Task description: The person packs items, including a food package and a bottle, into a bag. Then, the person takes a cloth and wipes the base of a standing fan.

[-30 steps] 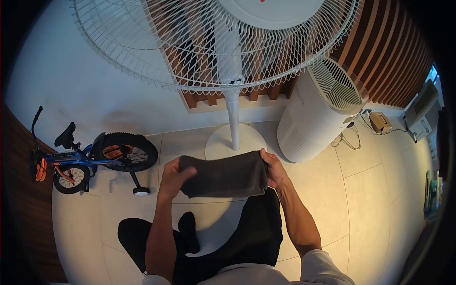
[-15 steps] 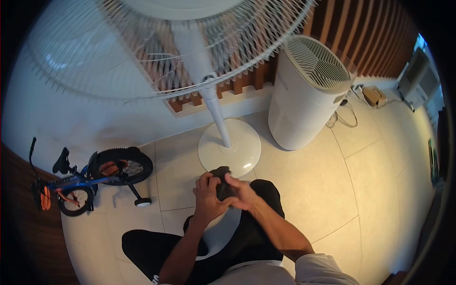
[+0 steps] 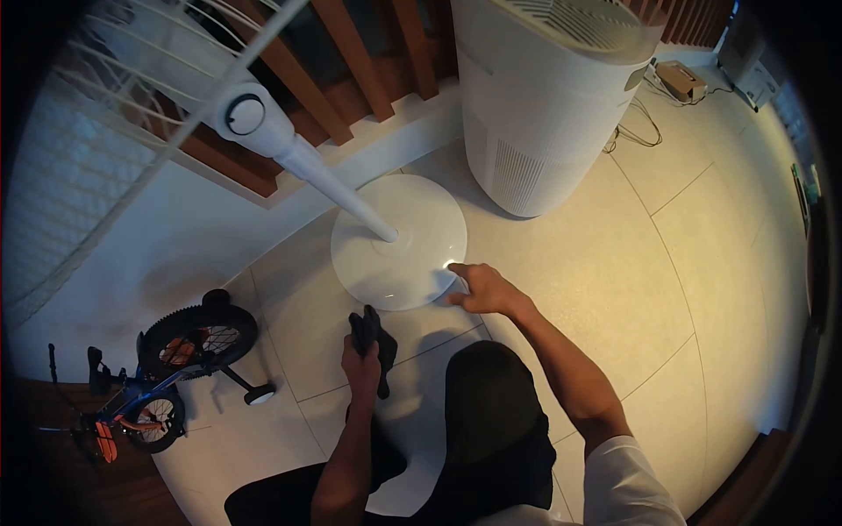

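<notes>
My left hand (image 3: pixel 360 361) is closed around a dark, limp piece of cloth that looks like a sock (image 3: pixel 384 346). Its upper end splits into two lobes above my fingers, and the rest hangs on the right side. Just ahead is the round white base (image 3: pixel 421 206) of a standing fan. My right hand (image 3: pixel 484 289) holds nothing and reaches to the near right edge of that base. Its index finger is stretched out over the rim and the thumb is apart; whether the fingertip touches the base I cannot tell.
The fan pole (image 3: pixel 329 186) leans up to the left toward the wire cage (image 3: pixel 114 167). A white air purifier (image 3: pixel 535 114) stands behind on the right. A small bicycle (image 3: pixel 167 368) is at the left. Cables and a brown box (image 3: pixel 680 81) lie far right.
My hands have come apart. The right hand has let go of the dark cloth and moved forward to the fan base, while the left keeps the cloth. The view has tilted down.
</notes>
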Tool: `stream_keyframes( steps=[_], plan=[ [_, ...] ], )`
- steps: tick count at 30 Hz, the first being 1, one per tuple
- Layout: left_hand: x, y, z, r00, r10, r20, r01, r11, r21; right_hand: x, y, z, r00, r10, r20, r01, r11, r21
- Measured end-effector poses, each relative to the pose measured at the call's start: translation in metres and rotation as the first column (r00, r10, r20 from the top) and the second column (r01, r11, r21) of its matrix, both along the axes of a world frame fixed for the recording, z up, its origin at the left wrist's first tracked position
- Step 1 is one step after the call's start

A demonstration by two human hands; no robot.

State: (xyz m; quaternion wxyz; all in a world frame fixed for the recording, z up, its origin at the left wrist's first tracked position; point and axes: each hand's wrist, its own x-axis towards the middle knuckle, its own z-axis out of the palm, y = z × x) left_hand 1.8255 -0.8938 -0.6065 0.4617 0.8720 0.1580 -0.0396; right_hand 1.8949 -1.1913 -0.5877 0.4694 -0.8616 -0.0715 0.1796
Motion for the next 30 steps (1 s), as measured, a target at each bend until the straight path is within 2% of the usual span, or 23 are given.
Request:
stream_keyframes(
  steps=[2,3,4,6,8,10,12,13,15,16,18,20,21,23,24,26,28,30],
  plan=[
    [0.018,-0.004,-0.029,0.994,-0.052,0.095,0.042,0.994,0.101,-0.009,-0.007,-0.050,0.990,0.073,0.117,-0.055,0.988,-0.147],
    [0.029,-0.015,-0.030,0.985,-0.086,0.146,0.068,0.990,0.126,-0.010,-0.004,-0.059,0.991,0.131,0.019,-0.121,0.953,-0.278],
    [0.043,-0.029,-0.026,0.973,-0.123,0.193,0.095,0.984,0.152,-0.009,0.000,-0.066,0.992,0.129,0.013,-0.120,0.954,-0.276],
    [0.076,-0.054,-0.027,0.957,-0.191,0.216,0.175,0.981,0.088,-0.007,0.010,-0.079,0.972,0.209,0.107,-0.136,0.872,-0.471],
    [0.107,-0.076,-0.038,0.785,-0.475,0.399,0.300,0.854,0.425,0.004,0.015,-0.100,0.956,0.273,0.105,-0.184,0.839,-0.512],
    [0.133,-0.093,-0.055,0.702,-0.690,0.176,0.486,0.646,0.589,0.011,0.021,-0.123,0.925,0.258,0.279,-0.065,0.831,-0.552],
    [0.145,-0.099,-0.088,0.545,-0.831,0.109,0.551,0.453,0.701,0.014,0.026,-0.138,0.926,0.284,0.247,-0.077,0.785,-0.615],
    [0.140,-0.102,-0.099,0.544,-0.836,0.063,0.553,0.415,0.722,0.013,0.026,-0.141,0.931,0.259,0.257,-0.059,0.803,-0.593],
    [0.131,-0.092,-0.106,0.555,-0.829,0.066,0.569,0.436,0.697,0.014,0.024,-0.149,0.937,0.233,0.260,-0.045,0.820,-0.571],
    [0.125,-0.087,-0.101,0.565,-0.822,0.069,0.584,0.457,0.671,0.014,0.023,-0.155,0.924,0.213,0.318,-0.004,0.836,-0.549],
    [0.106,-0.061,-0.098,0.610,-0.792,0.002,0.605,0.468,0.644,0.012,0.022,-0.160,0.906,0.205,0.369,0.022,0.851,-0.525],
    [0.090,-0.032,-0.114,0.828,-0.555,0.081,0.383,0.665,0.641,0.011,0.023,-0.158,0.899,0.186,0.397,0.048,0.858,-0.511],
    [0.082,-0.030,-0.116,0.827,-0.558,0.073,0.389,0.661,0.642,0.012,0.023,-0.158,0.901,0.189,0.390,0.045,0.854,-0.519],
    [0.073,-0.030,-0.124,0.892,-0.429,0.142,0.287,0.780,0.557,0.011,0.024,-0.158,0.906,0.186,0.380,0.039,0.857,-0.513],
    [0.075,-0.043,-0.120,0.891,-0.431,0.142,0.288,0.779,0.557,0.012,0.023,-0.156,0.908,0.185,0.375,0.037,0.858,-0.513],
    [0.088,-0.087,-0.105,0.735,-0.676,0.041,0.532,0.614,0.583,0.014,0.022,-0.154,0.916,0.218,0.338,0.011,0.825,-0.564],
    [0.136,-0.126,-0.106,0.635,-0.763,0.118,0.579,0.572,0.581,0.014,0.022,-0.154,0.921,0.253,0.297,-0.016,0.785,-0.619],
    [0.203,-0.152,-0.124,0.631,-0.762,0.143,0.522,0.554,0.648,0.014,0.023,-0.156,0.915,0.182,0.360,0.031,0.859,-0.512]
  ],
)
